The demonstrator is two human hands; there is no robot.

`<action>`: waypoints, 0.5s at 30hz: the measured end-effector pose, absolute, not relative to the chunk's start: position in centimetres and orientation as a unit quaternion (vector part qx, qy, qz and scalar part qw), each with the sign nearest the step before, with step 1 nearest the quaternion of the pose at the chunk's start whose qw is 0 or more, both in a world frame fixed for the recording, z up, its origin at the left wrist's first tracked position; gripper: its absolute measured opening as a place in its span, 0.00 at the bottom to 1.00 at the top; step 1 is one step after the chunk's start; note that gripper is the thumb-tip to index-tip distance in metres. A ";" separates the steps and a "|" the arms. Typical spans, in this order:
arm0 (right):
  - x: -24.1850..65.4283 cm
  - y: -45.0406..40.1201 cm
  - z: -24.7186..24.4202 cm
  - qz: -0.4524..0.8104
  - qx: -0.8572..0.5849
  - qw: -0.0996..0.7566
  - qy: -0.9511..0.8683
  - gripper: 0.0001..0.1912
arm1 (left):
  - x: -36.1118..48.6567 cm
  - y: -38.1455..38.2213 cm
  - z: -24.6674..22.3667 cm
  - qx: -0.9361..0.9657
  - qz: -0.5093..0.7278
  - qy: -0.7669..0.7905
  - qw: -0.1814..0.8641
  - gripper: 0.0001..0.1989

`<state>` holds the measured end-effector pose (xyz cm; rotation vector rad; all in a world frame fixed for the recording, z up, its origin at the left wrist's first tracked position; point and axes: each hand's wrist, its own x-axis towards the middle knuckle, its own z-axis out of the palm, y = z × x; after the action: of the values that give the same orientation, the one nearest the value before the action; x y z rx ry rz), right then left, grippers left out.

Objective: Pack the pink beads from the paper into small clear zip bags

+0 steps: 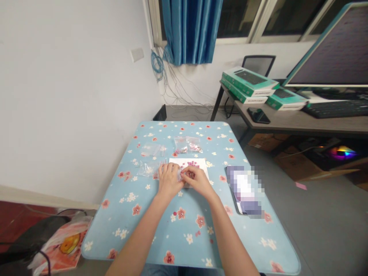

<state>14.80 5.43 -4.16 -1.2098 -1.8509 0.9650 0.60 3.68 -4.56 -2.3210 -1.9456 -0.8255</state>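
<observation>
the person's two bare forearms reach in from the near edge of a pale blue, blossom-printed worktop, and the hands meet over the near edge of a white paper sheet. the left hand is curled inward and the right hand is closed into a tight pinch; between them they appear to hold a small clear plastic zip bag, though their fingers hide most of it and the exact grip cannot be told. just beyond the hands, a cluster of small pink round pieces, perhaps beads, lies on the sheet. a flattened clear plastic bag lies just beside the left hand, another lies farther up the worktop, and two clear bags holding pink contents sit close together beyond the sheet. to the right lies a pixelated, unreadable packet. the held bag is likely very light and soft, with thin film that may slip and crumple under the fingers, so its flat edges or sealed top look like the surest places to pinch. the loose pink pieces look light and prone to rolling, so fingertips would suit them better than a full grasp.
</observation>
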 end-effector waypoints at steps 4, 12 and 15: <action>14.8 5.5 -4.2 0.350 -0.477 0.349 -0.726 0.07 | 0.6 3.8 -4.5 -0.734 -0.269 -0.623 -0.006 0.11; 14.5 5.3 -4.1 0.332 -0.475 0.341 -0.740 0.08 | 0.6 3.8 -4.6 -0.733 -0.267 -0.625 -0.012 0.12; 15.6 5.7 -4.1 0.322 -0.501 0.358 -0.720 0.09 | 0.5 3.7 -4.6 -0.734 -0.273 -0.621 -0.006 0.14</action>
<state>15.63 5.68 -4.14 -1.2931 -1.8570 0.8299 0.52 3.72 -4.56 -2.3155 -1.9590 -0.8600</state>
